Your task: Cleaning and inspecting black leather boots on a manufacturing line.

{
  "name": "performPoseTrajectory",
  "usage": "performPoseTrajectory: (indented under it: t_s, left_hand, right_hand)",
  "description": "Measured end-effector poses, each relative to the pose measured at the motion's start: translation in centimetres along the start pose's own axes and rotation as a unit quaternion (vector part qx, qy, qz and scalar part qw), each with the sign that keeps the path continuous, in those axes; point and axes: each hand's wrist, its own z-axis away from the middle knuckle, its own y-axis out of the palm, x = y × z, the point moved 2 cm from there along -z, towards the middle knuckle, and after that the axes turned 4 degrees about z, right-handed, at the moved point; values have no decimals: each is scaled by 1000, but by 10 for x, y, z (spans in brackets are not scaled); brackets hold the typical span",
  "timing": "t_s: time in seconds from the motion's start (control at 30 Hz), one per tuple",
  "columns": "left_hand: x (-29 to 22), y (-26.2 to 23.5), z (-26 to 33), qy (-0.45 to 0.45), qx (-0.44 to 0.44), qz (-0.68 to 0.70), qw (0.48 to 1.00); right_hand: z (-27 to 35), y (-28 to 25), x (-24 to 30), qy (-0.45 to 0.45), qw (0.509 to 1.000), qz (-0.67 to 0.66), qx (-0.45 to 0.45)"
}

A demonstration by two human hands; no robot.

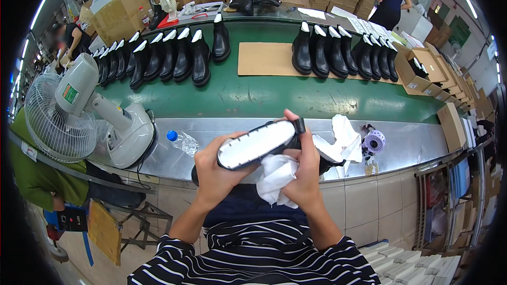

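I hold a black boot point(259, 145) upturned in front of me, its pale sole facing up. My left hand point(216, 171) grips the toe end from below. At the heel end, my right hand point(301, 171) holds the boot with a crumpled white cloth point(274, 179) bunched under its fingers. White stuffing paper point(343, 140) sticks out of the boot's shaft to the right. Behind the boot runs a metal ledge point(412, 142) and a green conveyor belt point(253, 97).
Rows of black boots point(158, 60) stand on the belt left and right point(343, 50), some on a cardboard sheet point(264, 58). A white desk fan point(79, 111), a plastic bottle point(182, 140) and a small purple fan point(374, 141) sit on the ledge. Other people work across the belt; cartons point(422, 68) line the right.
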Motion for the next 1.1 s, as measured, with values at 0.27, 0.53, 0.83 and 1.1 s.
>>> performPoseTrajectory:
  t_s: [0.27, 0.53, 0.83, 1.1]
  left_hand:
    - [0, 6, 6, -36, 10, -21, 999]
    - [-10, -21, -14, 134, -37, -85, 987]
    - [-18, -21, -22, 343, 2, -188, 920]
    - [-4, -14, -18, 304, 0, -152, 940]
  right_hand:
    - [4, 2, -3, 10, 1000, 21, -12]
    - [24, -2, -19, 32, 995, -79, -60]
    - [42, 19, -29, 149, 966, -199, 75]
    - [39, 25, -34, 101, 956, -249, 117]
